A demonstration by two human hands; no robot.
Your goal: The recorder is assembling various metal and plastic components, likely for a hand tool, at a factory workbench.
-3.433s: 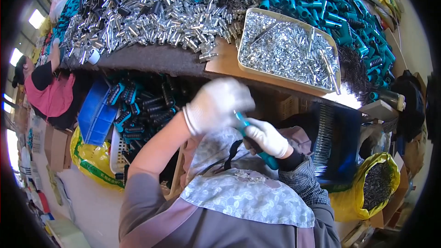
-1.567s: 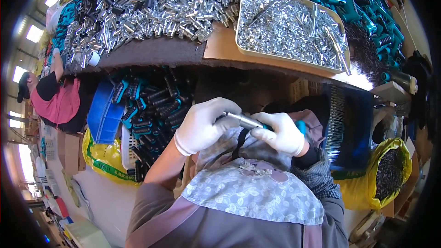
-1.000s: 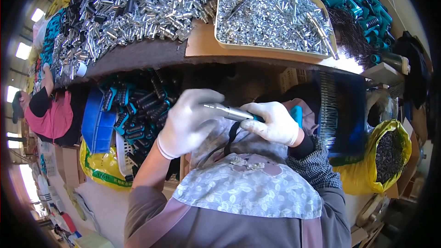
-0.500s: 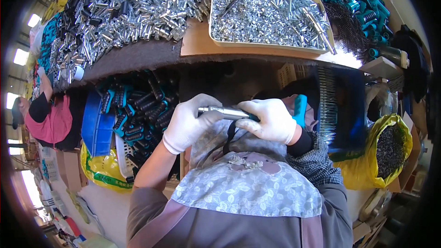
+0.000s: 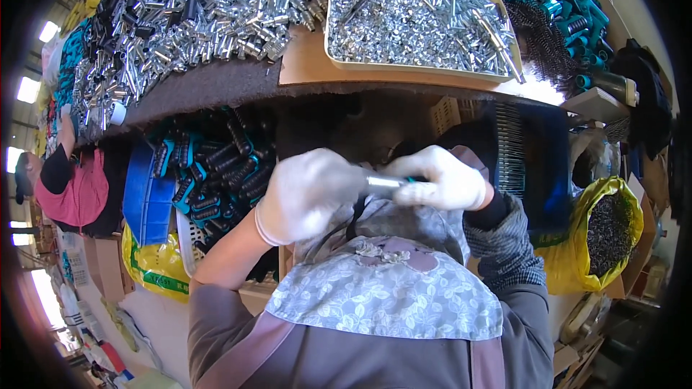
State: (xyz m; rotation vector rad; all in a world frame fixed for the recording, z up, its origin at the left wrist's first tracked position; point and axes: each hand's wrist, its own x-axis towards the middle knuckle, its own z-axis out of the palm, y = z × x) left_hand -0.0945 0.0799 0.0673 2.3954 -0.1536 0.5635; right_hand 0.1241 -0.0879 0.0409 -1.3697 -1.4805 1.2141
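In front of my apron, both white-gloved hands are on one short silver metal tube point(image 5: 386, 182). My left hand point(image 5: 308, 194) is wrapped round its left part and smeared by motion, so that end is hidden. My right hand point(image 5: 441, 181) is closed on the right end, thumb and fingers pinching it. A bit of teal shows between the right fingers; the rest of that end is covered by the glove.
Ahead, a bench holds a heap of silver tubes point(image 5: 216, 21) and a cream tray point(image 5: 425, 72) of small metal parts. Below it are black-and-teal handles point(image 5: 216, 173), blue bins point(image 5: 148, 202) and a yellow sack point(image 5: 577, 259) of dark pieces. A person in pink point(image 5: 76, 191) works at far left.
My left hand has shifted and now blurs over the tube, covering more of it. My right hand has moved slightly right; the teal handle piece seen beyond it no longer shows.
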